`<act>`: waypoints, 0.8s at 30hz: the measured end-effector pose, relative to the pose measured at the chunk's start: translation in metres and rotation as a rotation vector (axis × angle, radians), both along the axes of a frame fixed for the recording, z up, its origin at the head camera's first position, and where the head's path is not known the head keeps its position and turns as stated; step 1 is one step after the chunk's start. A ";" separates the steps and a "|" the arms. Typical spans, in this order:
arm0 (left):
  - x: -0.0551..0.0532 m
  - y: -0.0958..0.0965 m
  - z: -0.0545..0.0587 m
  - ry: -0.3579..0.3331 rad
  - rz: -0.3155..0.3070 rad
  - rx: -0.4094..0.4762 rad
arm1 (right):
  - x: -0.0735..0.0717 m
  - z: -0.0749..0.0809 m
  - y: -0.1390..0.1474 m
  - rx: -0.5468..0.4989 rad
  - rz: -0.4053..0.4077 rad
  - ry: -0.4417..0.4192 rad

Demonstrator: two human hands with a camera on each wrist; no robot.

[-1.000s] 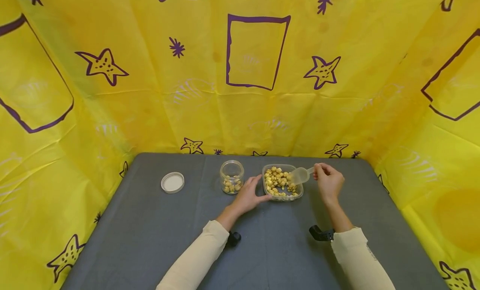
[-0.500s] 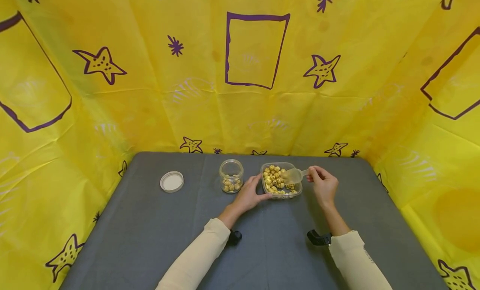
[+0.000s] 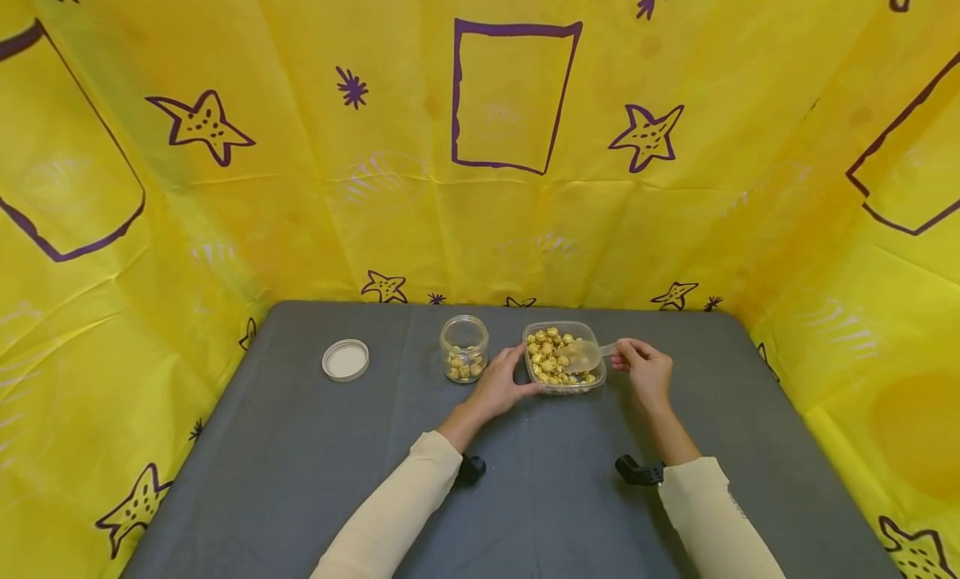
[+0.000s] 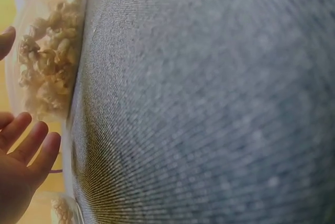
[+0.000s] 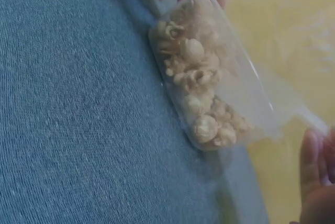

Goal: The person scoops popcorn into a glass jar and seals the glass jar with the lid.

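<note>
In the head view, a clear plastic container (image 3: 551, 387) of caramel popcorn (image 3: 546, 356) stands at the right of the table's middle. My left hand (image 3: 491, 391) rests against its left side and near-left corner, thumb and fingers spread and fairly straight. The popcorn shows through the wall in both wrist views. My right hand (image 3: 648, 374) pinches the handle of a translucent plastic scoop (image 3: 587, 356), its bowl down among the popcorn. The right wrist view shows the scoop's handle (image 5: 312, 119) between thumb and fingers.
Just left of the container, a clear jar (image 3: 464, 350) without its lid holds some popcorn. A round lid (image 3: 346, 360) with a white inside lies farther left on the grey tablecloth (image 3: 300, 462). A yellow patterned curtain (image 3: 405, 221) encloses the table's back and sides.
My right hand has moved left, pushing the scoop deeper into the popcorn. My left hand stays at the container; jar and lid stay where they were.
</note>
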State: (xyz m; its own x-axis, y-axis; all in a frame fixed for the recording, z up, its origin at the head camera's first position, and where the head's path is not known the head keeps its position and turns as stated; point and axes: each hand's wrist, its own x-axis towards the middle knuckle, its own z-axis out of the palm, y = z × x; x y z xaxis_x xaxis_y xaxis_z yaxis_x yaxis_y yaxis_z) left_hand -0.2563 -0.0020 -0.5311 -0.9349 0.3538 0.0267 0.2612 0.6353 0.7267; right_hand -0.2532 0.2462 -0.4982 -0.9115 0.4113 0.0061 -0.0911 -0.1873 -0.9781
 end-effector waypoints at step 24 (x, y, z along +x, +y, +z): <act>-0.003 -0.001 0.000 -0.005 -0.005 -0.015 | -0.002 -0.008 -0.002 0.009 0.054 -0.215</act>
State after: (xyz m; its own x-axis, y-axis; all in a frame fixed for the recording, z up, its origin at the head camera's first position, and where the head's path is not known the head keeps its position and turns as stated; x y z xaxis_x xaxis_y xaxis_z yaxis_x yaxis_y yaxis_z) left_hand -0.2598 -0.0033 -0.5310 -0.9333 0.3586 0.0170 0.2608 0.6448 0.7185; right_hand -0.2550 0.2439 -0.5060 -0.9128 0.3629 -0.1875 0.1299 -0.1773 -0.9755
